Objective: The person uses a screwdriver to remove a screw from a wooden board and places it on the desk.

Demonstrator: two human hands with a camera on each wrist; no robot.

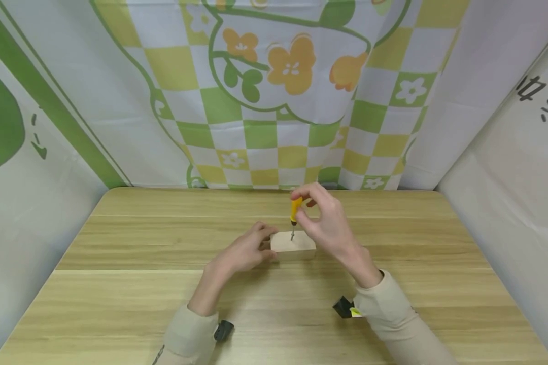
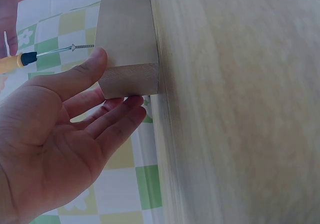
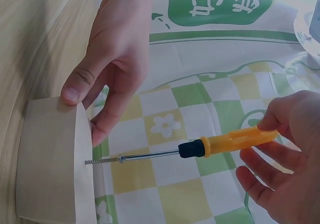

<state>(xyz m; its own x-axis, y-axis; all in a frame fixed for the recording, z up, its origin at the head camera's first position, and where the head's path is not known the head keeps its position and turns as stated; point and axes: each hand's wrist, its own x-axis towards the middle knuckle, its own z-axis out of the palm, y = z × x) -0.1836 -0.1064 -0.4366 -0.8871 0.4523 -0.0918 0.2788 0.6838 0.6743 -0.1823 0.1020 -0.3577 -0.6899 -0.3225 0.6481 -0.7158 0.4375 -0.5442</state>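
A pale rectangular wooden block [image 1: 293,255] lies on the table. My left hand [image 1: 243,252] holds its left end, the thumb [image 2: 92,67] at one edge and the other fingers around the end face. From the block's top rises a threaded screw [image 3: 104,160], its tip at the wood and most of the thread showing. A screwdriver [image 1: 296,209] with a yellow handle and black collar stands nearly upright over it, the steel shaft [image 3: 155,154] meeting the screw head. My right hand [image 1: 330,225] pinches the top end of the handle between thumb and fingers.
The wood-grain table [image 1: 132,284] reaches back to a green and yellow checked cloth [image 1: 260,134] with flowers. Printed white sheets [image 1: 520,192] stand along both sides. Black wrist devices [image 1: 224,330] sit at both sleeves.
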